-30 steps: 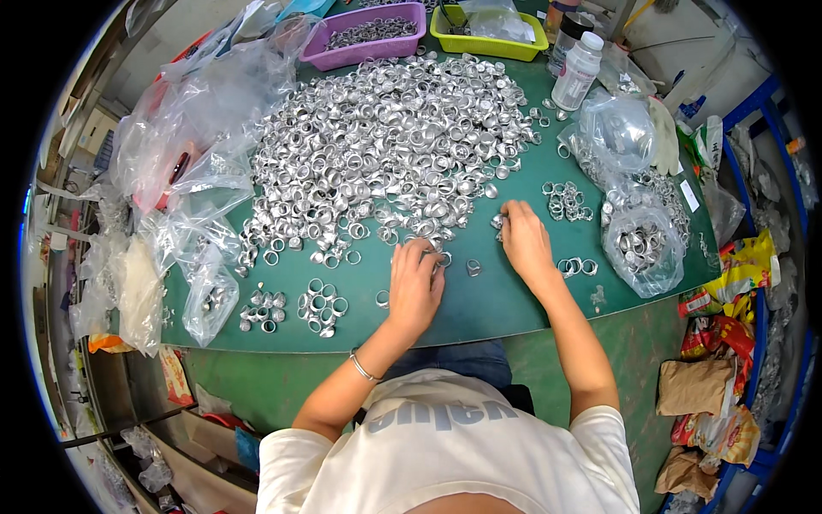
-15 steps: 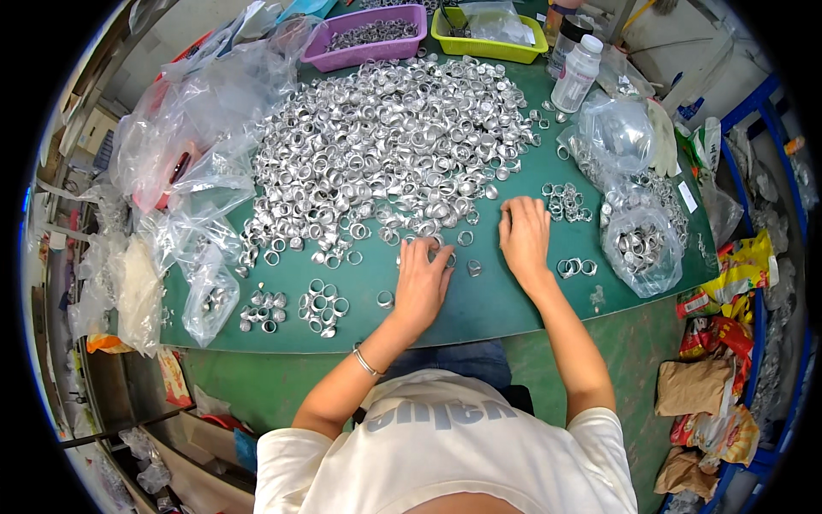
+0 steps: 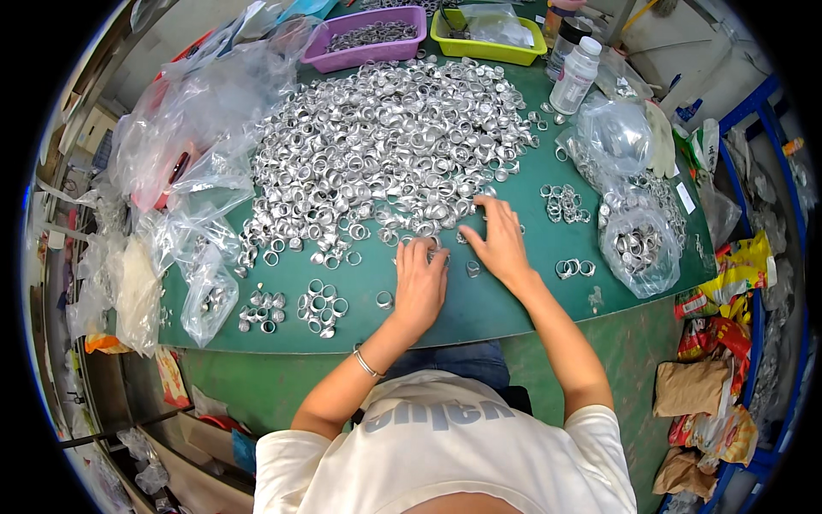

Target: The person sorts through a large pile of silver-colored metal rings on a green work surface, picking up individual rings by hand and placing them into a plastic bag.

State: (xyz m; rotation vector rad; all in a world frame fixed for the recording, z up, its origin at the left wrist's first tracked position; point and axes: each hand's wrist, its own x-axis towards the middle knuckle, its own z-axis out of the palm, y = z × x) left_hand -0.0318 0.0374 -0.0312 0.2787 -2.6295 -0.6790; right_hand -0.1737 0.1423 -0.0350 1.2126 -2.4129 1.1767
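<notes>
A person in a white shirt sits at a green-topped work table (image 3: 514, 300) with both hands on it; the left hand (image 3: 419, 283) lies palm down at the near edge of a broad heap of small silver metal rings (image 3: 385, 146), its fingers (image 3: 417, 250) stretched flat and loose over a few stray rings, grasping nothing that shows; the right hand (image 3: 499, 242) sits just to its right, fingers spread and reaching into the heap's near right fringe, fingertips touching rings, though whether any ring is pinched cannot be told; a thin bracelet (image 3: 366, 363) circles the left wrist; near and left of the hands lie two small sorted clusters of rings (image 3: 321, 304); clear plastic bags (image 3: 638, 244) holding rings sit to the right; crumpled empty plastic bags (image 3: 184, 154) pile up on the left; far across the table stand a purple plastic tray (image 3: 364, 38), a yellow-green tray (image 3: 488, 34) and a white plastic bottle (image 3: 574, 75).
</notes>
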